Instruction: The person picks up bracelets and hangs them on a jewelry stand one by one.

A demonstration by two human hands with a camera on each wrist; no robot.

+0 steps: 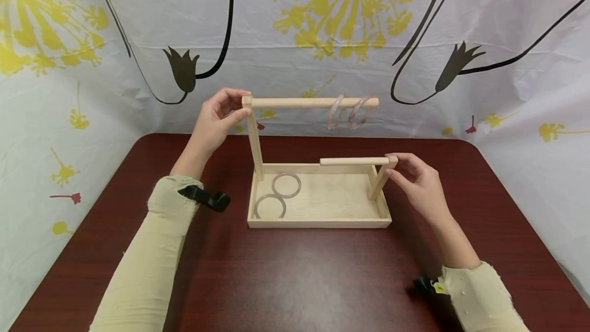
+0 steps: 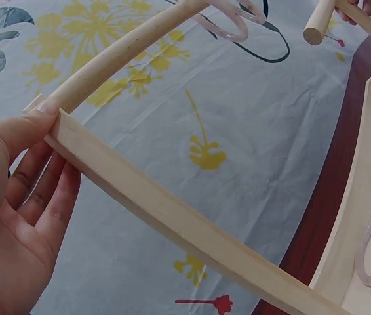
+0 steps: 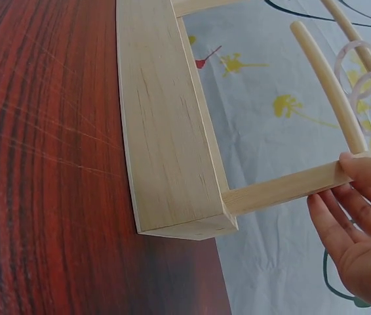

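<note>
A pale wooden jewelry stand has a shallow tray (image 1: 318,224) with a tall post (image 1: 255,142) at left and a short post (image 1: 380,184) at right. My left hand (image 1: 214,122) pinches the top of the tall post between thumb and fingers. The short post's upper end is held the same way by my right hand (image 1: 421,188). Two translucent pinkish bangles hang near the free end of the upper rod (image 1: 292,102). Nothing hangs on the lower rod (image 1: 350,161). Inside the tray's left part lie two more bangles, one ring (image 1: 299,184) behind the other.
The stand sits on a dark reddish wooden table (image 1: 295,281). Behind it hangs a white cloth (image 1: 286,55) printed with yellow flowers and dark stems. A black strap device (image 1: 207,199) is on the left wrist, and another black piece (image 1: 423,286) is at the right cuff.
</note>
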